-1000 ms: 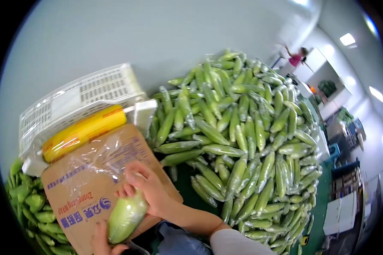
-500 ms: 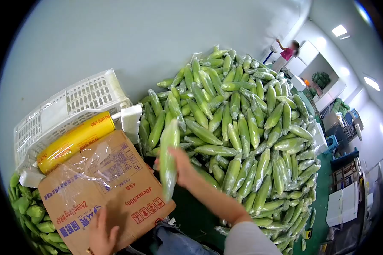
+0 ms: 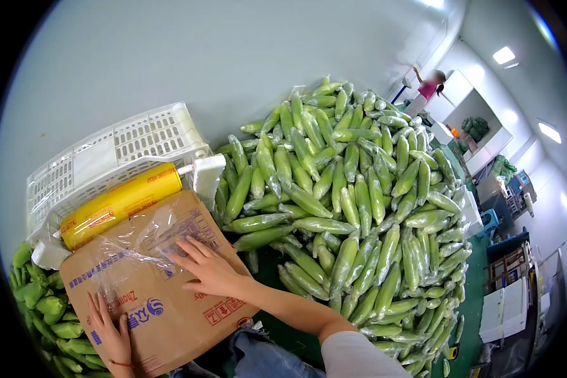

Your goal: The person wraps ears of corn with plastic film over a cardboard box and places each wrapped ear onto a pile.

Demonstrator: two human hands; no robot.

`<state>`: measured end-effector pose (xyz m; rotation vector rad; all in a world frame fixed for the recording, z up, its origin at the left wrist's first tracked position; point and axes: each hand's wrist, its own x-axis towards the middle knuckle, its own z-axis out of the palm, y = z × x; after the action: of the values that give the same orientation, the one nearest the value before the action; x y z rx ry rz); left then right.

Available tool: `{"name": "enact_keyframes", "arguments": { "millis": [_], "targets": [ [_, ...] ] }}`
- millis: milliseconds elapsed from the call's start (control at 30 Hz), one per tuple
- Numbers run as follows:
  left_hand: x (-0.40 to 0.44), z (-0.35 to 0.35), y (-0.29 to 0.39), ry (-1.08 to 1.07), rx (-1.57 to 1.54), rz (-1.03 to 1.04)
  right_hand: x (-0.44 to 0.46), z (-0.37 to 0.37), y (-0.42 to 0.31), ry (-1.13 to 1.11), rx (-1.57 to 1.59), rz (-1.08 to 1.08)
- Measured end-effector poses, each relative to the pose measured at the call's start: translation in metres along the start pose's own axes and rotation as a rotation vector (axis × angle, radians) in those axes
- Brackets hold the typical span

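Note:
My left hand (image 3: 110, 331) rests open on the left part of a flattened cardboard box (image 3: 170, 315), fingers stretched out. Further right, my right hand (image 3: 209, 268) is spread over the same cardboard near the loose edge of clear cling film (image 3: 129, 239). Neither hand holds anything. The film comes off a yellow roll (image 3: 120, 205) lying behind the cardboard, against a white plastic crate (image 3: 145, 142). Beside the cardboard on the right lies a film-wrapped ear of corn in green husk (image 3: 263, 237), at the edge of a big pile of wrapped corn (image 3: 359, 208).
Unwrapped ears of corn (image 3: 50, 309) lie at the left, partly under the cardboard. A pale wall (image 3: 170, 57) rises behind. Green floor (image 3: 475, 302) shows at the right, with a white box (image 3: 507, 305) and shelving. In the distance stands a person in a pink top (image 3: 427, 88).
The wrapped ear of corn has left my right hand for the pile. My right hand has moved left onto the cardboard and spread open. My left hand has shifted left.

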<state>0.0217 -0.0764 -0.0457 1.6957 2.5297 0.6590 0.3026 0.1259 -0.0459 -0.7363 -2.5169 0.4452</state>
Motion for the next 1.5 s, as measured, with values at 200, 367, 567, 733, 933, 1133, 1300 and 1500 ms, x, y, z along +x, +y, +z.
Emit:
{"name": "enact_keyframes", "arguments": {
  "millis": [200, 367, 567, 733, 933, 1133, 1300, 1500],
  "targets": [
    [0.055, -0.002, -0.035, 0.165, 0.007, 0.132, 0.038, 0.029, 0.015, 0.107, 0.0, 0.086],
    [0.07, 0.001, -0.041, 0.167, -0.01, 0.222, 0.054, 0.034, 0.023, 0.11, 0.02, -0.034],
    [0.068, -0.006, -0.032, 0.055, -0.035, 0.251, 0.055, 0.036, 0.025, 0.06, 0.182, 0.184],
    [0.078, 0.001, -0.051, 0.124, -0.271, 0.206, 0.069, 0.029, 0.026, 0.198, 0.45, 0.259],
    [0.026, -0.036, -0.089, 0.338, -0.745, -0.108, 0.044, -0.033, 0.005, 0.145, 0.481, 0.239],
    [-0.064, -0.078, -0.067, 0.33, -0.175, 0.241, -0.038, -0.071, -0.027, -0.142, 0.621, 0.3],
    [-0.105, -0.089, -0.041, 0.127, 0.013, 0.384, -0.073, -0.059, -0.031, -0.431, 0.693, 0.409],
    [-0.125, -0.084, -0.03, -0.024, -0.062, 0.255, -0.076, -0.063, -0.03, -0.522, 0.281, 0.162]
  ]
}}
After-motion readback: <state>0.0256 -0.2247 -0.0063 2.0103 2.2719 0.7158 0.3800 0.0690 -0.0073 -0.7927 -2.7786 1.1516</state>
